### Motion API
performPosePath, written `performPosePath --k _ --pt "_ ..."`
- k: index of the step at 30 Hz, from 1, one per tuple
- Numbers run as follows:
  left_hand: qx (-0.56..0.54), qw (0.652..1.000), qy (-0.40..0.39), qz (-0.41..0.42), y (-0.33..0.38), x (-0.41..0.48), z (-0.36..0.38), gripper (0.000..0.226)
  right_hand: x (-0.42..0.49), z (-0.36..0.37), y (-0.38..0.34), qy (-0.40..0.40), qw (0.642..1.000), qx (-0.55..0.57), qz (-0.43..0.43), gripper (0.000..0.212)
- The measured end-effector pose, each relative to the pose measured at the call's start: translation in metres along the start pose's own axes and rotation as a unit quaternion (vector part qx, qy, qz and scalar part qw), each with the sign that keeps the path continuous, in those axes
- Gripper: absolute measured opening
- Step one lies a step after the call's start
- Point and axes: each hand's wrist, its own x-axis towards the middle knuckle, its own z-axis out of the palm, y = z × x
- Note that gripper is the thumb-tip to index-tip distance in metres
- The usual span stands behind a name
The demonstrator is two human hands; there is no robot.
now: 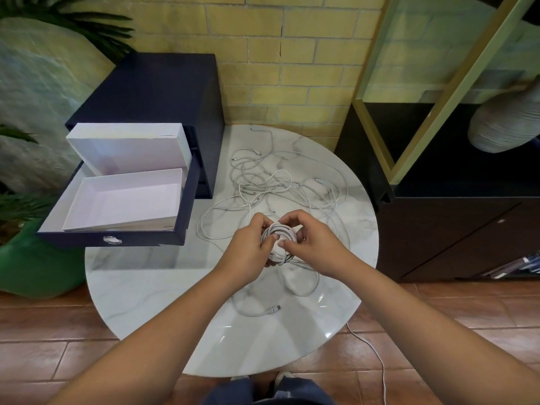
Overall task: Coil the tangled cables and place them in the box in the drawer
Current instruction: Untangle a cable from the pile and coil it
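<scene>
Above the middle of the round marble table (140, 287), my left hand (248, 247) and my right hand (309, 244) both grip a small coil of white cable (279, 233). Its loose tail loops down over the table to a plug (273, 309). Behind the hands lies a tangle of white cables (280, 182). To the left, a dark drawer (117, 238) is pulled open with an open white box (122, 200) inside. The box's lid (128, 146) stands behind it.
The dark drawer cabinet (163, 89) stands on the table's left side against a brick wall. A black shelf unit (455, 206) is at the right, a green plant pot (32, 264) at the left. One white cable (377, 358) hangs off the table's front edge to the tiled floor.
</scene>
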Motion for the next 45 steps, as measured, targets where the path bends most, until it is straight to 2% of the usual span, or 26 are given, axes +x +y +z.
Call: performPosePath --k 3,10,13,18,22,29,35,38,42,45 --pt "-0.029 0.999 0.014 -0.015 0.005 -0.002 0.004 0.005 0.001 -0.001 -0.002 -0.010 1.000 0.011 0.005 0.030" --pt "-0.003 1.000 0.007 -0.029 0.004 0.003 0.004 0.015 0.002 -0.002 0.003 -0.019 0.998 0.049 0.023 0.032" --pt "-0.104 0.990 -0.014 -0.099 0.005 0.009 0.000 0.013 0.003 -0.006 0.007 -0.026 0.997 0.064 0.034 0.031" --pt "-0.242 0.959 -0.033 -0.143 0.005 0.014 -0.001 0.015 0.004 -0.014 0.012 -0.032 0.994 0.089 0.055 0.034" --pt "-0.302 0.936 -0.037 -0.175 0.009 0.015 0.002 0.018 0.005 -0.017 0.019 -0.041 0.992 0.084 0.090 0.033" --pt "-0.382 0.903 -0.012 -0.197 0.012 0.022 0.002 0.019 0.011 -0.020 0.017 -0.043 0.995 0.029 0.080 0.028" --pt "-0.365 0.910 0.008 -0.193 0.007 0.029 -0.012 0.023 0.021 -0.012 0.006 -0.061 0.993 0.051 0.088 0.029" --pt "-0.355 0.919 0.006 -0.169 0.004 0.035 -0.035 0.025 0.034 -0.001 -0.009 -0.026 0.990 0.109 0.087 0.027" --pt "-0.339 0.930 -0.019 -0.141 -0.004 0.040 -0.078 0.028 0.051 0.021 -0.031 0.060 0.970 0.225 0.064 0.025" --pt "-0.289 0.950 -0.027 -0.115 -0.019 0.039 -0.113 0.018 0.070 0.049 -0.048 0.085 0.961 0.261 0.045 0.026"
